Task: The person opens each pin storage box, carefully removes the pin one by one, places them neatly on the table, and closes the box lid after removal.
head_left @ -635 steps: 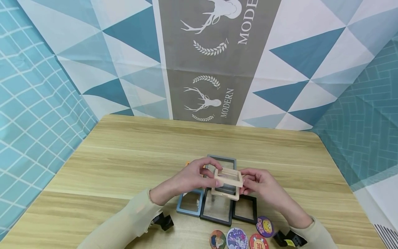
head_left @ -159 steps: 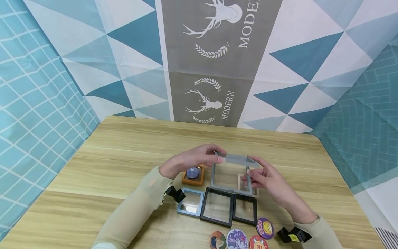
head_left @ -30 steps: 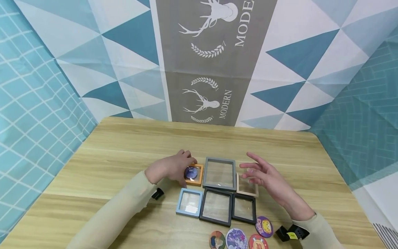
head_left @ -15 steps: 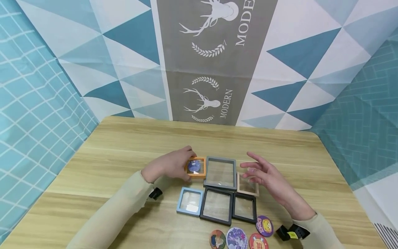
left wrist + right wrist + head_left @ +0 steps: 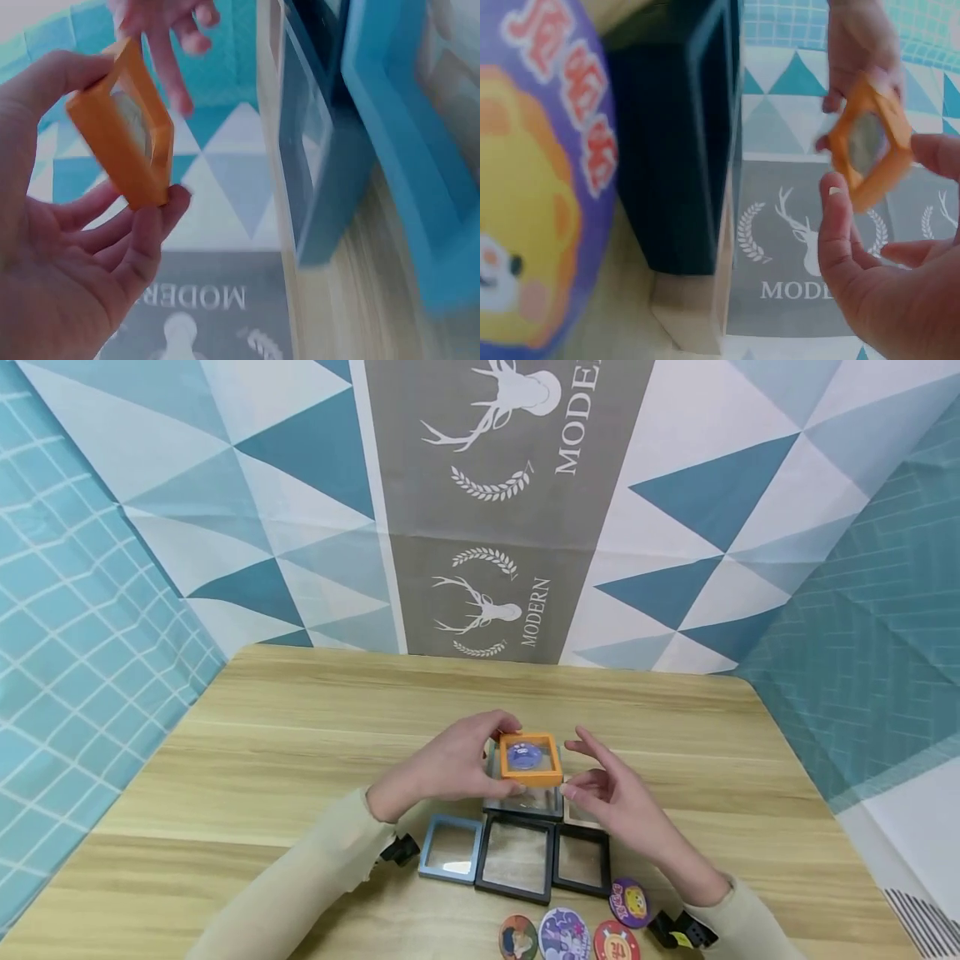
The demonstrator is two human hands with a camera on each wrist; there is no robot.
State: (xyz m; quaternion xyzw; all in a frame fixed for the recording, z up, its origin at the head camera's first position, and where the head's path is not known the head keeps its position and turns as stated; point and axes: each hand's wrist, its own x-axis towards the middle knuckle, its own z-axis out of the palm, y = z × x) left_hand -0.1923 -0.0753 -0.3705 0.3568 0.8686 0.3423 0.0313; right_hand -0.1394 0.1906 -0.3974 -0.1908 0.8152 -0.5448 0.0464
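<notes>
My left hand [image 5: 457,760] pinches a small orange display frame [image 5: 531,778] by its left side, thumb at the near edge and fingers at the far edge. Behind the frame's clear film sits a round blue-purple badge [image 5: 523,756]. In the left wrist view the orange frame [image 5: 112,142] is tilted between thumb and fingers. My right hand [image 5: 626,806] is at the frame's right side, fingers spread and thumb close to the near right corner. In the right wrist view its fingers stand around the orange frame [image 5: 889,176]. Beneath the held frame lies a larger grey frame [image 5: 525,814], partly covered.
On the wooden table [image 5: 300,727] lie a light blue frame [image 5: 424,852], a large black frame [image 5: 480,860], a smaller black frame [image 5: 606,864] and a beige frame [image 5: 577,814]. Several round badges, including a purple one [image 5: 628,903] and a red one [image 5: 617,941], lie nearer me.
Left hand took the orange badge-filled frame from the table and carried it right, over the grey frame. Right hand came closer to it. Earlier, both hands handled the beige frame, then the grey one.
</notes>
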